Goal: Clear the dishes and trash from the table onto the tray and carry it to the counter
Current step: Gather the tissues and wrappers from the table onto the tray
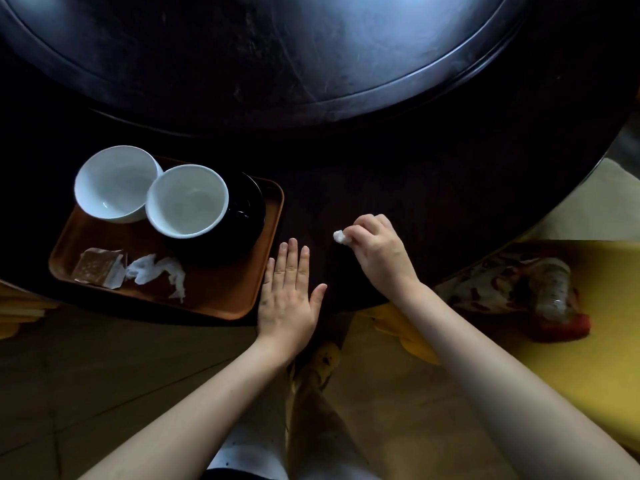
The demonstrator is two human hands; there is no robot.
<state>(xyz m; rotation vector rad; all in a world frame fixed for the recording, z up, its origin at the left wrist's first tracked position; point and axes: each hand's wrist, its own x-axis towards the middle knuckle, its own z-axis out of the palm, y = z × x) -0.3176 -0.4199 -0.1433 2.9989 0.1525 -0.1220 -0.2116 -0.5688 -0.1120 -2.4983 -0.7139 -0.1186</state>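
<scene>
Right hand (377,251) is pinching a light, soft paper wad (341,236) at its edge; left hand (289,292), fingers spread flat, is bracing the tray (266,271) at 9 o'clock.

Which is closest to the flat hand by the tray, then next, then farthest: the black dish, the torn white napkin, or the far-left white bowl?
From the left hand, in the head view:
1. Black dish, on the tray's right side, just up-left of the fingertips.
2. Torn white napkin, at the tray's front middle.
3. Far-left white bowl, at the tray's back left corner.
</scene>
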